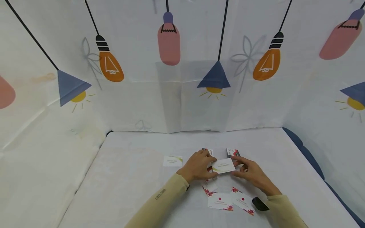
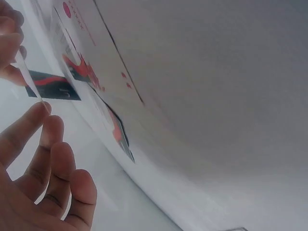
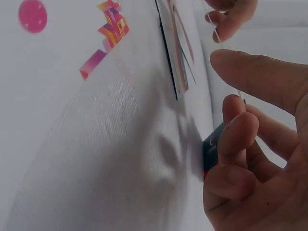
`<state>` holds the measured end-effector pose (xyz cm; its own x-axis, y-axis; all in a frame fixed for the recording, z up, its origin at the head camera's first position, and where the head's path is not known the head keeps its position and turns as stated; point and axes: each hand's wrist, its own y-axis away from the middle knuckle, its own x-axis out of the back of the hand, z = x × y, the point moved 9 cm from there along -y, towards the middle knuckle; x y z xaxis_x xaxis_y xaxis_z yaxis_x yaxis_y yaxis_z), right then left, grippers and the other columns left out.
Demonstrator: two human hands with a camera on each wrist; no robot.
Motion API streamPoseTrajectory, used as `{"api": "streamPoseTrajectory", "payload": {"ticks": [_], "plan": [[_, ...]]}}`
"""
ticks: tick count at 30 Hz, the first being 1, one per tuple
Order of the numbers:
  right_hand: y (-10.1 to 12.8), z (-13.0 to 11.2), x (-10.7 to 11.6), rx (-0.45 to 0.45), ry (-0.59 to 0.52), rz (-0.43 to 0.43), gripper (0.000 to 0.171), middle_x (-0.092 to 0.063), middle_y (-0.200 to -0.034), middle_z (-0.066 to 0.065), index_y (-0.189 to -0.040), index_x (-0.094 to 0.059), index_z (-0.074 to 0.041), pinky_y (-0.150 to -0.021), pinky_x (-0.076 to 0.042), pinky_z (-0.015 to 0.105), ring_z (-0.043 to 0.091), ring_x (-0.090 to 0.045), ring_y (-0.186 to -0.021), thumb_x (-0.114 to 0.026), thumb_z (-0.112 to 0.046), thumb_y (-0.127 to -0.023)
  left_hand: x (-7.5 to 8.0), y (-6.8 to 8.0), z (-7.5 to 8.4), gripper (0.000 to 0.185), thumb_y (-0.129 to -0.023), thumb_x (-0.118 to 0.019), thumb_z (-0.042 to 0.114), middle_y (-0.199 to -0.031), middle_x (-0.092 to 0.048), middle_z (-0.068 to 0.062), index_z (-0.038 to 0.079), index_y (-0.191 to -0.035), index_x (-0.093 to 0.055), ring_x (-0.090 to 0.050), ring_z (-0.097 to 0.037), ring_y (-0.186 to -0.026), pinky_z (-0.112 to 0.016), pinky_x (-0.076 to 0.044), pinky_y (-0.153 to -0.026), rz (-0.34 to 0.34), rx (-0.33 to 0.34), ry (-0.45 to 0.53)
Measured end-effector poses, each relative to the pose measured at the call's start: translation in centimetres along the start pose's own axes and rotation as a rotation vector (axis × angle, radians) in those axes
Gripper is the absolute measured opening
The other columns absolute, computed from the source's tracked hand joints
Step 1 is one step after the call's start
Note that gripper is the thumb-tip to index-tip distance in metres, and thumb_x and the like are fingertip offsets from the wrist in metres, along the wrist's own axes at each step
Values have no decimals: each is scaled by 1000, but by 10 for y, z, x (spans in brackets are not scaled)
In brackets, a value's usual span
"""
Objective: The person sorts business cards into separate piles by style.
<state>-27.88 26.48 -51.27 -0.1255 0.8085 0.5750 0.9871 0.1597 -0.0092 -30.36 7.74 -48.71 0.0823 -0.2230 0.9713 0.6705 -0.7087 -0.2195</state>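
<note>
White table [image 1: 128,177] (open room leftward) — left hand [image 1: 196,167] and right hand [image 1: 251,174] pinch one card [image 1: 223,165] by its edges.

You are finding open tabletop [image 1: 128,177] lying to the left past the lone white card [image 1: 172,161], while the red-patterned cards [image 1: 228,201] are crowding the near edge, the dark card [image 1: 233,152] is sitting just beyond your fingers, and the lamp-printed cloth backdrop [image 1: 182,95] is walling the far side.
</note>
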Motion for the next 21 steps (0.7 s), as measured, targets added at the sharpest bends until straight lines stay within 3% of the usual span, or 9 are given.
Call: {"api": "streamPoseTrajectory", "payload": {"ticks": [8,14,21], "plan": [[-5,-13,-9,84,-15,-24,66,-59,-106,9,-142,-56,-6,-62,-45,24,13,-53,-75,-85,-17,-83,8,14,-8,49,-85,-72,55,-108,-61,3,25,-123,-73,-51,-13,-89,-26,-44,-78,41,-18,33],[-8,-21,-15,137,-8,-18,63,-60,-102,6,-138,-60,-7,-62,-44,24,12,-52,-73,-86,-19,-82,16,23,-15,50,-85,-73,52,-111,-62,2,22,-124,-72,-55,-14,-96,-29,-47,-85,81,-10,74],[-13,-28,-20,126,11,9,61,-63,-99,3,-135,-63,-9,-61,-42,24,12,-50,-72,-88,-22,-80,22,30,-27,50,-84,-74,53,-113,-61,4,24,-125,-71,-54,-14,-100,-31,-47,-86,92,12,73]]}}
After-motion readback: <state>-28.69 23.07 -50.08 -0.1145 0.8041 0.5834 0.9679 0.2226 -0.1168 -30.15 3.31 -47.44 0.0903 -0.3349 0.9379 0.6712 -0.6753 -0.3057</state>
